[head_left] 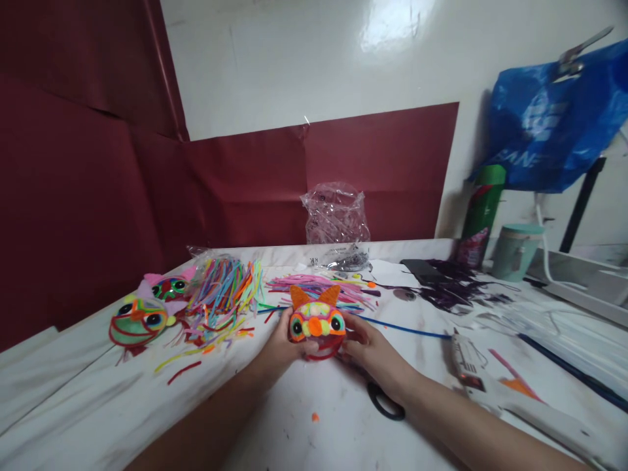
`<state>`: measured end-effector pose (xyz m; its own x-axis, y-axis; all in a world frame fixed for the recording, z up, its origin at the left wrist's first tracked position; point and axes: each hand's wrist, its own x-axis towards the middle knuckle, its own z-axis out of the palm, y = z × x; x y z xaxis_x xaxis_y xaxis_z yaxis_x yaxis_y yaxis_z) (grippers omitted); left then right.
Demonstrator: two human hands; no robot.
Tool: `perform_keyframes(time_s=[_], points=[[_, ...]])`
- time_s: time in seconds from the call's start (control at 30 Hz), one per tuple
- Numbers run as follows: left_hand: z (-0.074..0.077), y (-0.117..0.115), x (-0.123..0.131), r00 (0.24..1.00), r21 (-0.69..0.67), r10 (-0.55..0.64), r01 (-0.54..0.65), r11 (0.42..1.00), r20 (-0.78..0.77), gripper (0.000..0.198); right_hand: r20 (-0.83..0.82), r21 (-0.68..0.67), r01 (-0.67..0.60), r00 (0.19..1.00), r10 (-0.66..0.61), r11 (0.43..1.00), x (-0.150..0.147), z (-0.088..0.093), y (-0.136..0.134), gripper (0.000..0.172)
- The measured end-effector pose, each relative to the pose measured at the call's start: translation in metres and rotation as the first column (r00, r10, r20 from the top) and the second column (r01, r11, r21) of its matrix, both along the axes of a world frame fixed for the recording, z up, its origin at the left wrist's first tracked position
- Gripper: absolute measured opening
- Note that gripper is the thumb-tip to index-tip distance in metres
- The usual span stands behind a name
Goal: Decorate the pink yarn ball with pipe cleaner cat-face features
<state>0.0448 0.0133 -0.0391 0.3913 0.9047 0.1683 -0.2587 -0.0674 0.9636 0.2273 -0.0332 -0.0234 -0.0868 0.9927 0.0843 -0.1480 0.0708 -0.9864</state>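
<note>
As my forearms (220,405) angle inward over the white table (275,425), my left hand (285,341) cups one side of the orange-eared animal head (316,327), thumb along its lower front; my right hand (373,353) curls on the other, fingers bent, head pinned between, black looped handle (390,415) just beside my right wrist.

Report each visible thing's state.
Left hand, gripping animal face
Right hand, gripping it too
Animal face, upright
Green-mouthed face, resting on table
Pink-eared face, partly hidden
Pipe cleaners, loosely heaped
Glue gun, lying down
Clear bag, crumpled
Green canister, standing
Cup, lidded
Blue bag, hanging
</note>
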Motion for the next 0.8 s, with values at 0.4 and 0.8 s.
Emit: perform_keyframes(time_s=[0.4, 0.8], points=[[-0.001, 0.000, 0.002, 0.996, -0.022, 0.075, -0.074, 0.997, 0.046, 0.067, 0.045, 0.082, 0.238, 0.969, -0.242, 0.968, 0.011, -0.008, 0.012, 0.007], [-0.003, -0.001, 0.004, 0.997, -0.009, 0.056, -0.056, 0.998, 0.057, 0.068, 0.138, 0.154, 0.187, 0.968, -0.209, 0.970, 0.004, -0.010, 0.012, 0.042]])
